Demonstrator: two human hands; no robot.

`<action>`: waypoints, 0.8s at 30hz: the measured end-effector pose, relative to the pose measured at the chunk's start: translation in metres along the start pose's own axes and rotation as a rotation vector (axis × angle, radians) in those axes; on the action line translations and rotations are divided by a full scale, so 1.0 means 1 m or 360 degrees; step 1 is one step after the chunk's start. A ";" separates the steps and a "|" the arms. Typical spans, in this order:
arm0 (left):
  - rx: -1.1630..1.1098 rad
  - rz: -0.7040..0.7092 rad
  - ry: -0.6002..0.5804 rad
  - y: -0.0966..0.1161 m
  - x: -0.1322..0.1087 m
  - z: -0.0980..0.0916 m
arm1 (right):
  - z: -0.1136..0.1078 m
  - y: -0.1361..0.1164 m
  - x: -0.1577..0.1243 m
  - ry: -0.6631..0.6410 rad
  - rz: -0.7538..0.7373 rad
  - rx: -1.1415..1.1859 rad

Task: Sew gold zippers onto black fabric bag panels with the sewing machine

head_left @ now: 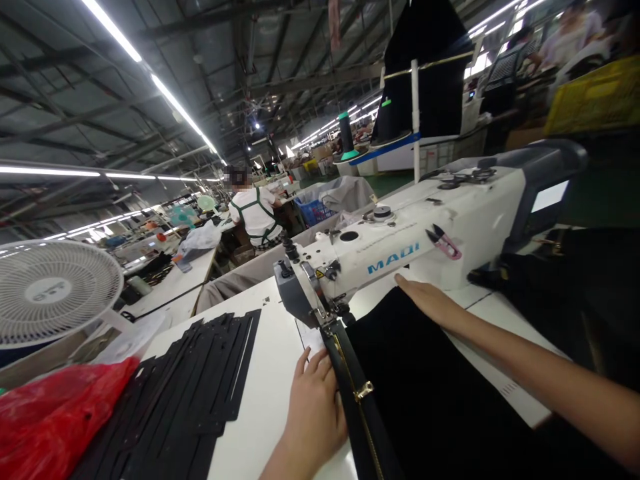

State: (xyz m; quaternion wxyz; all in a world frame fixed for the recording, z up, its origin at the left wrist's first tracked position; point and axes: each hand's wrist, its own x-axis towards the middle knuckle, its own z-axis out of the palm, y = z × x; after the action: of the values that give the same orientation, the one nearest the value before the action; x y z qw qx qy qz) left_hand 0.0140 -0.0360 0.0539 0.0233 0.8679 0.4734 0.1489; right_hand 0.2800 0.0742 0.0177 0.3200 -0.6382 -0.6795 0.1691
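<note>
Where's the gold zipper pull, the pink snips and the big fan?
Gold zipper pull (364, 391): head view, on its metal body.
Pink snips (449, 247): head view, on the pink handle.
Big fan (49, 291): head view, on the round hub.

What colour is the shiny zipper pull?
The zipper pull is gold, best seen in the head view.

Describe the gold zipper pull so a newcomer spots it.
Find the white sewing machine with blue lettering. From its needle end, follow the black zipper strip down beside the left hand. The zipper pull is the shiny gold piece, wider than the thin gold teeth.
</note>
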 end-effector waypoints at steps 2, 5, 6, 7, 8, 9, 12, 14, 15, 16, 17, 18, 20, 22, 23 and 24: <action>0.0050 0.0001 -0.0049 0.001 0.000 -0.002 | -0.002 -0.010 -0.006 -0.0043 -0.0026 -0.0134; 0.0104 -0.0004 -0.0064 0.000 0.002 -0.001 | -0.001 -0.024 -0.011 -0.0040 -0.0066 -0.0421; 0.0110 -0.0006 -0.0048 0.000 0.003 0.000 | -0.001 -0.028 -0.012 -0.0024 -0.0084 -0.0513; 0.0112 -0.0004 -0.0022 0.000 0.004 0.002 | -0.001 -0.032 -0.012 -0.0004 -0.0106 -0.0595; 0.0112 0.0003 0.0006 0.000 0.004 0.005 | -0.001 -0.035 -0.012 0.0016 -0.0132 -0.0668; 0.0113 0.0015 0.0036 0.000 0.005 0.007 | -0.001 -0.036 -0.012 0.0034 -0.0161 -0.0735; 0.0135 0.0052 0.0110 0.000 0.004 0.014 | 0.001 -0.033 -0.008 0.0046 -0.0211 -0.0908; 0.0159 0.0055 0.0139 0.002 0.004 0.017 | 0.005 -0.025 -0.004 0.0005 -0.0206 -0.0989; 0.0175 0.0050 0.0153 0.003 0.003 0.018 | 0.007 -0.020 -0.002 -0.0022 -0.0202 -0.1014; 0.0188 0.0041 0.0166 0.004 0.003 0.019 | 0.009 -0.015 0.001 -0.0049 -0.0207 -0.1030; 0.0196 0.0025 0.0177 0.005 0.003 0.019 | 0.010 -0.012 0.004 -0.0073 -0.0220 -0.1039; 0.0197 0.0002 0.0186 0.006 0.002 0.020 | 0.010 -0.010 0.007 -0.0093 -0.0241 -0.1044; 0.0179 -0.0055 0.0196 0.009 0.000 0.021 | 0.009 -0.013 0.011 -0.0099 -0.0288 -0.1055; 0.0147 -0.0122 0.0216 0.010 -0.004 0.023 | 0.006 -0.025 0.009 -0.0048 -0.0350 -0.1072; 0.0139 -0.0159 0.0247 0.009 -0.006 0.024 | 0.005 -0.034 0.004 -0.0011 -0.0398 -0.1075; 0.0138 -0.0195 0.0302 0.008 -0.008 0.026 | 0.006 -0.043 -0.003 0.0023 -0.0464 -0.1071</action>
State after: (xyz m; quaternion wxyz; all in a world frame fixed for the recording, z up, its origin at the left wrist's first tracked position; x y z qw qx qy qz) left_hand 0.0237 -0.0448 0.0283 -0.0501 0.8195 0.5317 0.2081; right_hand 0.2431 0.0668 0.0402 0.1177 -0.6054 -0.7786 -0.1157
